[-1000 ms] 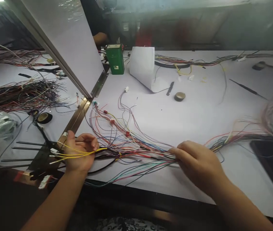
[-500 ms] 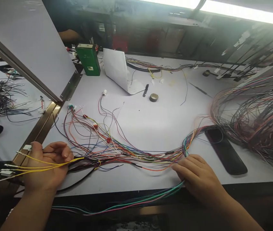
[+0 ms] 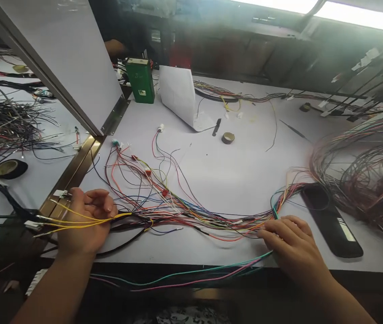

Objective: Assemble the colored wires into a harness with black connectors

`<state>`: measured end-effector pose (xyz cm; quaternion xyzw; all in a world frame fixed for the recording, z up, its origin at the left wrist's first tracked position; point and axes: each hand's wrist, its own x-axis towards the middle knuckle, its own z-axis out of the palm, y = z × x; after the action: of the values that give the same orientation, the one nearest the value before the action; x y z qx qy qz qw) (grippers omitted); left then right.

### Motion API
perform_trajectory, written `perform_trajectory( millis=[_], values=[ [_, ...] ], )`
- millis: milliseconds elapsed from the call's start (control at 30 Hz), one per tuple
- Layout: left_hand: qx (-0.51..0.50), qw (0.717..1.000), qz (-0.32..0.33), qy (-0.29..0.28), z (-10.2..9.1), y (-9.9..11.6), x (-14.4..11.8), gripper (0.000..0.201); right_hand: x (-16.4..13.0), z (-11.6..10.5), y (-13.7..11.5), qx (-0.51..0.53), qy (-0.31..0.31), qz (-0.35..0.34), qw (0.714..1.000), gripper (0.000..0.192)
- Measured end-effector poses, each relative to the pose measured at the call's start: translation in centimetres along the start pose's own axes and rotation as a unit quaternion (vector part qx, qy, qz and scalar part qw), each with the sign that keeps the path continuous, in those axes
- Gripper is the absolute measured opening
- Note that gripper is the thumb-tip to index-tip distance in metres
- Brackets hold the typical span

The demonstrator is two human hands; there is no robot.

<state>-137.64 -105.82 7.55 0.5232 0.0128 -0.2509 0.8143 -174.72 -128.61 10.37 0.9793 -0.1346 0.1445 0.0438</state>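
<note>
A wiring harness of many coloured wires [image 3: 194,211] stretches along the bench's front edge between my hands. My left hand [image 3: 88,220] is palm up, its fingers loosely curled and apart. Several yellow wires [image 3: 86,221] with bare metal terminals lie across that palm and wrist. At the harness's right part, my right hand [image 3: 291,238] has its fingers bent over the wire bundle. Teal and pink wires [image 3: 212,270] run out below this hand and hang past the bench edge. Red connectors [image 3: 165,192] and a white connector [image 3: 161,128] sit among the branches on the left.
A dark phone [image 3: 335,225] lies under wires at the right, beside a large wire tangle [image 3: 363,175]. Farther back are a tape roll [image 3: 228,137], a dark blade [image 3: 216,127], folded white paper [image 3: 178,92] and a green box [image 3: 140,81]. A grey panel [image 3: 66,58] stands at the left.
The view has shifted, so the bench and both hands appear farther right. Both hands keep nearly the same pose on the harness. The hanging teal and pink wires have spread apart somewhat.
</note>
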Motion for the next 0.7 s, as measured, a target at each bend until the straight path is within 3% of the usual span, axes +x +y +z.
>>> perform_trajectory(
  millis=[67,167,267,367,500,600,700],
  values=[
    [0.004,0.998,0.061,-0.014,-0.2,-0.7,-0.1,0.025,0.2,-0.3,0.2,0.033,-0.063,-0.003,0.997,0.03],
    [0.025,0.989,0.136,-0.06,-0.7,-1.8,-0.6,0.027,0.7,-0.7,0.9,0.046,-0.14,-0.024,0.989,0.056],
    [0.062,0.979,0.141,-0.133,-1.3,-2.3,-1.3,0.038,1.7,-1.4,1.7,0.013,-0.146,-0.095,0.985,0.07],
    [0.137,0.962,0.162,-0.174,-1.5,-2.3,-2.0,0.039,3.8,-2.3,1.3,0.037,-0.126,-0.169,0.977,0.068],
    [0.21,0.942,0.201,-0.168,-1.4,-2.4,-2.6,0.011,8.4,-2.6,-3.0,0.114,-0.105,-0.158,0.975,0.042],
    [0.171,0.961,0.185,-0.114,-1.4,-2.7,-2.6,0.017,12.5,-1.4,-8.2,0.176,-0.076,-0.147,0.97,0.035],
    [0.12,0.969,0.194,-0.093,-1.6,-3.0,-2.6,0.041,16.4,0.6,-13.1,0.205,-0.104,-0.173,0.958,0.036]
  ],
)
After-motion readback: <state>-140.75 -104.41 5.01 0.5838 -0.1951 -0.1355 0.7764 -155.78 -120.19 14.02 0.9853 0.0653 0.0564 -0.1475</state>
